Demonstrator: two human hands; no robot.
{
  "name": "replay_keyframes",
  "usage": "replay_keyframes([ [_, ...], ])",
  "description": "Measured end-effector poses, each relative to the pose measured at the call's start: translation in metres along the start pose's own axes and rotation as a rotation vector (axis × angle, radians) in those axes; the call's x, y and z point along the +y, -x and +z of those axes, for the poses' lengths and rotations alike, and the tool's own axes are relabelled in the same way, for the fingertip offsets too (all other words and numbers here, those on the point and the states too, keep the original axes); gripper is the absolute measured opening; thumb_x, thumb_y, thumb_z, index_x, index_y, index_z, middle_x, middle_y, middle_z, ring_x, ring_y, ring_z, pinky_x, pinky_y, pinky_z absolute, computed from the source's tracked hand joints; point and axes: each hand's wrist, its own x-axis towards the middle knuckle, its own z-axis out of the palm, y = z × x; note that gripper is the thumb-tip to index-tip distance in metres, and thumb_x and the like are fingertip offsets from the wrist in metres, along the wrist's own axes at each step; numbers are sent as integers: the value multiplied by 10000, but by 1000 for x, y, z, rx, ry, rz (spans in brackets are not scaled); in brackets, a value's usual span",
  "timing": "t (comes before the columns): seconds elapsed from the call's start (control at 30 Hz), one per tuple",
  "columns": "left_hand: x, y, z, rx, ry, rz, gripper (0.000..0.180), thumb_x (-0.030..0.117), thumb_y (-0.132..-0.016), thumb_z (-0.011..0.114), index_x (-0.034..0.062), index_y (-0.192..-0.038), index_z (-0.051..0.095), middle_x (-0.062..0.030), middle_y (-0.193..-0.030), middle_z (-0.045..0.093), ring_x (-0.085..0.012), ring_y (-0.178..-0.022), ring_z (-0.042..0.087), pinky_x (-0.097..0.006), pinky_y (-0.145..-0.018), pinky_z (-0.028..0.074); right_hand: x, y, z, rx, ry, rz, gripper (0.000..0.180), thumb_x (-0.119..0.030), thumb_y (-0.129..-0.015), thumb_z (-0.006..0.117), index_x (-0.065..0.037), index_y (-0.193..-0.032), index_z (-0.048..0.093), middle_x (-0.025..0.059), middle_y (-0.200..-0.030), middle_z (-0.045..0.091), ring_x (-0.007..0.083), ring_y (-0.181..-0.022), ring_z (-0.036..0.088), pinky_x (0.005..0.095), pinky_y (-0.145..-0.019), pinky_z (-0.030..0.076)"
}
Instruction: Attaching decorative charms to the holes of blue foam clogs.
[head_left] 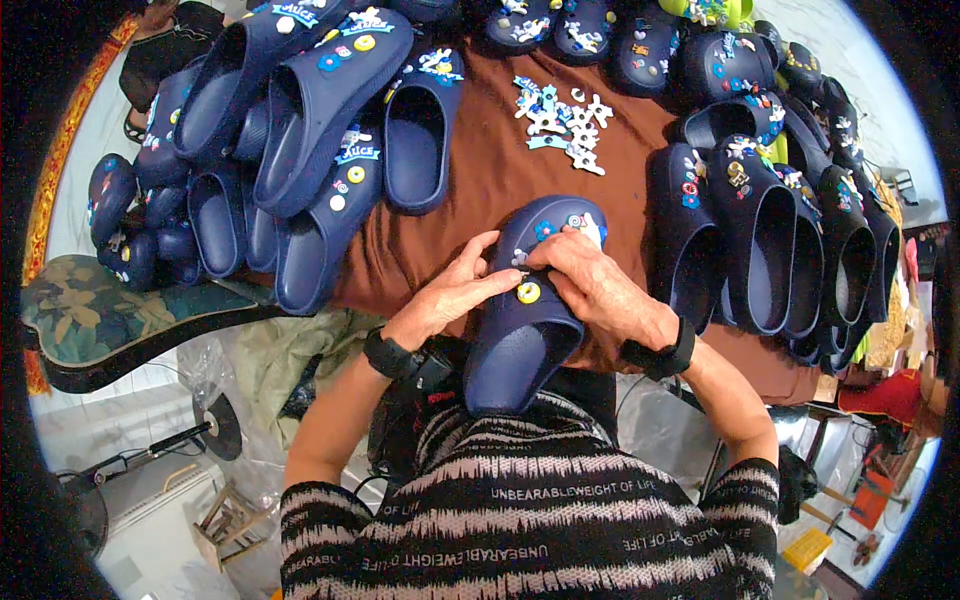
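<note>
A navy slip-on clog (520,365) stands toe-away in front of me, its heel near my body. My left hand (448,298) grips its left side, the thumb laid across the upper. Curled over the top, my right hand (603,288) presses its fingers together on the upper; whatever is at those fingertips is hidden. A yellow ring-shaped charm (528,292) sits just below the fingers. Blue flower and white charms show toward the toe, partly covered by the right hand. Beyond the toe lies a loose pile of white and blue charms (562,125).
Brown cloth (490,135) covers the work surface. Navy clogs with charms (335,110) are heaped on the left, and more clogs (760,240) stand in a row on the right. A padded flower-patterned board (120,315) juts out at left.
</note>
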Motion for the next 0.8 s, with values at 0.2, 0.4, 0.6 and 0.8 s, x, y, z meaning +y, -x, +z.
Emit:
replay_keyframes([
  [0.2,1,-12,-2,-51,-43,17,864,254,-916,721,28,-1548,178,-118,-1276,564,-175,-1153,557,-325,-994,455,2,5,3,18,63,-35,334,82,-801,584,-15,-1121,595,161,-1026,602,384,-1033,554,484,-974,416],
  [0.4,-14,-23,4,-26,-10,146,797,154,-883,741,26,-1501,255,-118,-1284,574,-177,-1157,569,-350,-1003,470,1,8,0,23,78,-78,281,58,-809,606,-13,-1081,591,158,-1010,593,375,-1025,556,484,-968,420],
  [0.6,-2,-13,10,5,7,131,729,134,-913,704,26,-1491,274,-119,-1282,581,-187,-1162,571,-351,-1003,471,-8,11,0,51,55,-63,186,-94,-835,696,-16,-977,604,153,-996,592,370,-1013,554,471,-945,432],
  [0.8,-7,-14,5,-41,60,76,650,146,-932,689,34,-1463,333,-102,-1292,578,-171,-1173,565,-337,-997,471,-20,12,4,79,160,55,283,-266,-827,750,-26,-918,632,144,-951,591,361,-1006,549,471,-932,430],
])
